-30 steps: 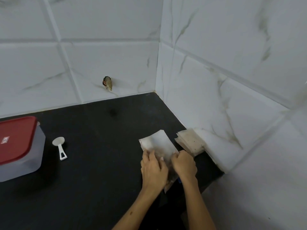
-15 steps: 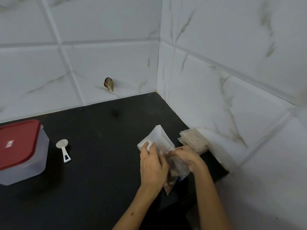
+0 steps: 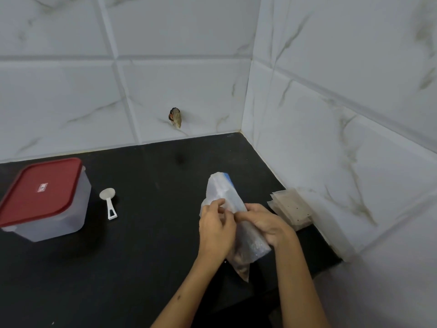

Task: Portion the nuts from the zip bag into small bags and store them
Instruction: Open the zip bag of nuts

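Over the black tabletop, at about five o'clock from its middle, both hands hold the zip bag upright, its blue-edged top pointing to twelve o'clock. The left hand has its grip pinched on the bag's side; the right hand wraps its middle. Brown nuts sit in the bottom. Small bags lie stacked at three o'clock, against the wall tiles.

I am holding the zip bag between my left hand and right hand, near the counter's right side. The small bags are lying just right, against the wall; the scoop and container are sitting far left.
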